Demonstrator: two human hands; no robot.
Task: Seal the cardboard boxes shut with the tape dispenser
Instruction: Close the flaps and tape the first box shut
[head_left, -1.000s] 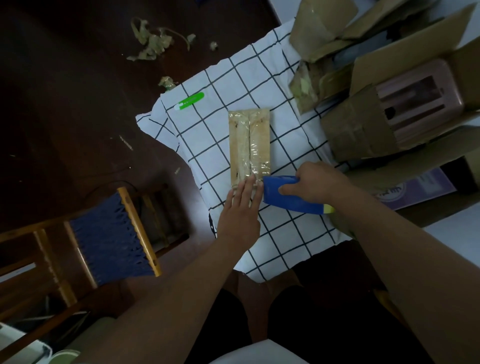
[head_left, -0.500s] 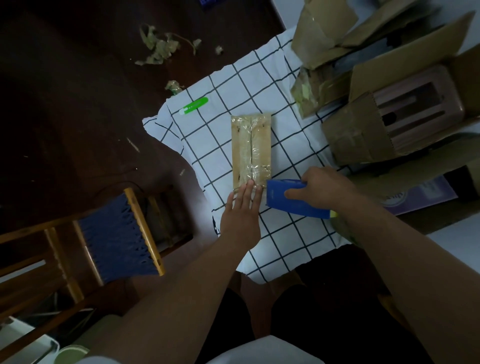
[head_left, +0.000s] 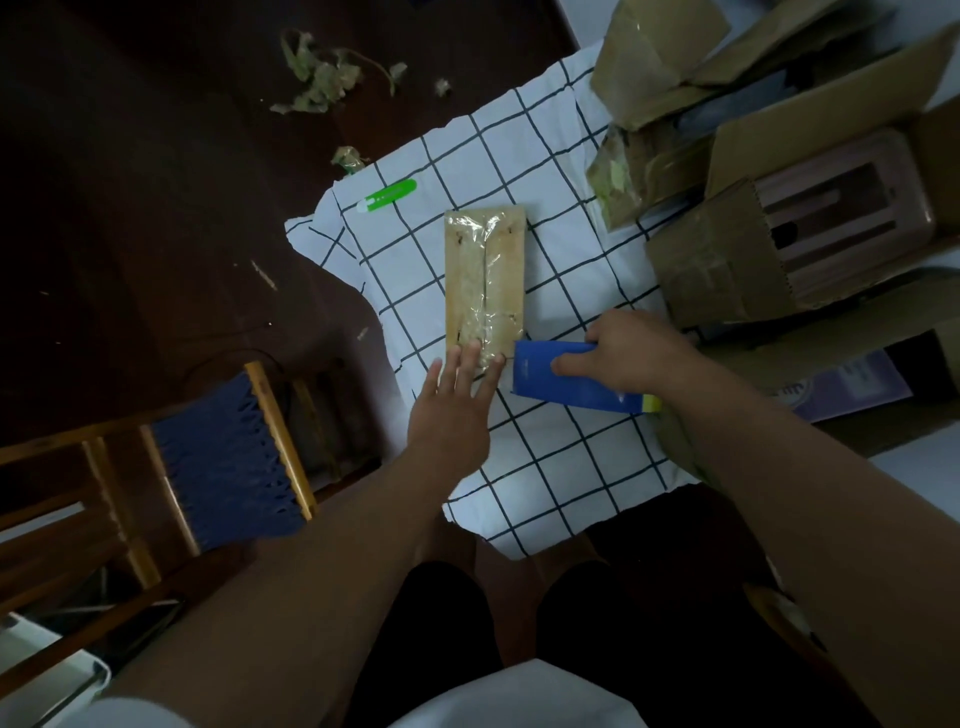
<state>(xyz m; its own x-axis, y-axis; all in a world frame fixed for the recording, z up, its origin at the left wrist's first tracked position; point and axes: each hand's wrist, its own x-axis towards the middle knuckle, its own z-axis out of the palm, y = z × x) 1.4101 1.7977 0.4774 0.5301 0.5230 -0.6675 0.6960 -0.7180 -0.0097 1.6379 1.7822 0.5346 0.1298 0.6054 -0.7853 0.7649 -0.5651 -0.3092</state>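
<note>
Dim room, white checked cloth spread over a dark table. At frame centre lies the flat tan cardboard box, glossy tape along its seam. Left hand presses its near end with straight fingers; right hand grips the blue tape dispenser just beside it. The box looks light and stiff (likely to slide), best pinned flat.

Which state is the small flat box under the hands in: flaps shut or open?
Shut. The flat box lies closed on the checked cloth, clear tape along its centre seam.
</note>
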